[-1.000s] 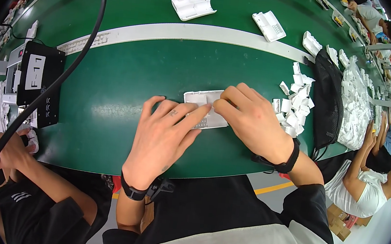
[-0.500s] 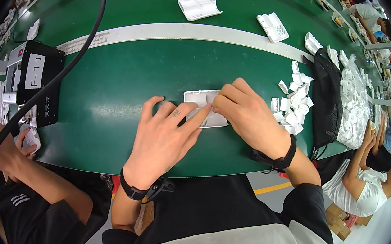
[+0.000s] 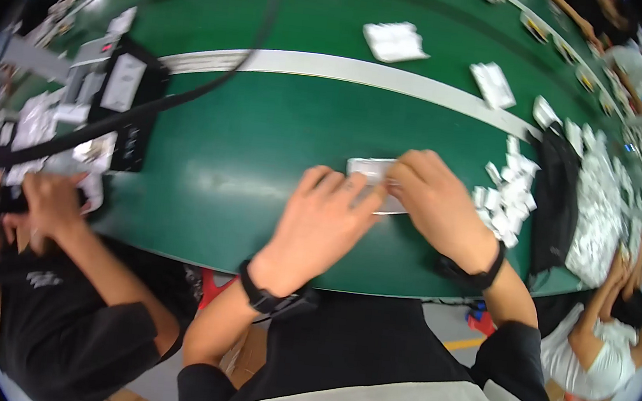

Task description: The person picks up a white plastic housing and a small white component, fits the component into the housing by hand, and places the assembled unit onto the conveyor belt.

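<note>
A white plastic casing [image 3: 366,168] lies on the green table in front of me, its hollow side up and partly covered by my hands. My left hand [image 3: 323,220] reaches over its near left side, with the fingertips pressing on it and holding it down. From the right, my right hand [image 3: 438,205] bends over the casing with its fingers pinched together at the inside. Whatever sits between those fingertips is hidden. Both sets of fingertips almost meet, and the picture is blurred there.
Small white plastic pieces [image 3: 510,201] lie heaped to the right, beside a black mesh bag [image 3: 555,202] and a clear bag of white parts [image 3: 599,222]. More casings [image 3: 395,41] rest beyond the white strip [image 3: 327,66]. At left stand a black machine [image 3: 125,94], a cable [image 3: 191,95] and a co-worker's hand [image 3: 54,204].
My view has shifted, so the table and its contents appear farther right. My left fingers are closer together over the casing. The right hand keeps its pinch. The co-worker's hands at left have moved.
</note>
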